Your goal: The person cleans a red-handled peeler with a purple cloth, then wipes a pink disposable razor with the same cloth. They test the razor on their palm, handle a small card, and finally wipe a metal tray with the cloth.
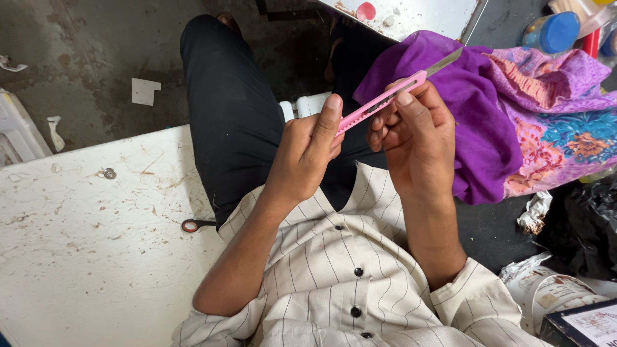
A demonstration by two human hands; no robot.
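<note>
Both of my hands hold a pink utility knife [385, 97] in front of my chest, its metal blade [445, 62] pushed out and pointing up to the right. My left hand [308, 149] grips the rear end of the handle, thumb raised along it. My right hand [411, 132] wraps the middle of the handle, with the thumb on the slider. I sit with a black-trousered leg [225, 109] stretched forward and wear a striped cream shirt [334, 283].
A scuffed white board [90, 244] lies at my left, with a scissors handle [193, 225] peeking from under my leg. Purple and patterned cloth [514, 122] is heaped at the right. Blue-lidded jars [553, 31], crumpled paper [535, 212] and a tub [553, 295] stand nearby.
</note>
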